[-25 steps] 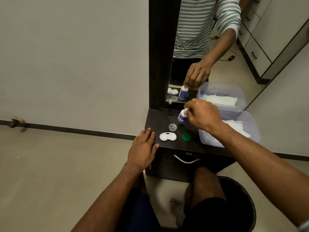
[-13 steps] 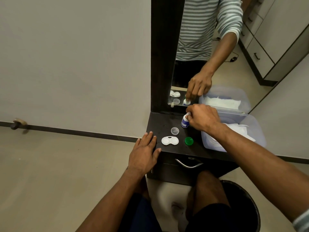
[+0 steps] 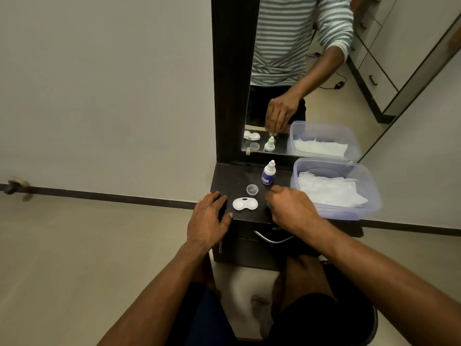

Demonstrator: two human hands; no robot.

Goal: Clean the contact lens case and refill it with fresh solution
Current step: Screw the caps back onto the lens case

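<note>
Left hand: my left hand [image 3: 209,219] rests flat on the dark table [image 3: 229,176], left of the lens case [image 3: 245,204].
Right hand: my right hand [image 3: 290,207] curls over the green cap [image 3: 267,204].
Bottle: solution bottle [image 3: 268,173] upright, far side.

Lens case [image 3: 245,204] at the counter's [image 3: 233,173] front edge, small cap [image 3: 252,189] just behind it, solution bottle [image 3: 268,173] upright farther back near the mirror [image 3: 299,71]. Tub [image 3: 371,196] of tissues [image 3: 329,191] on the right. Left hand [image 3: 208,218] left of the case, right hand [image 3: 291,208] right of it.
</note>
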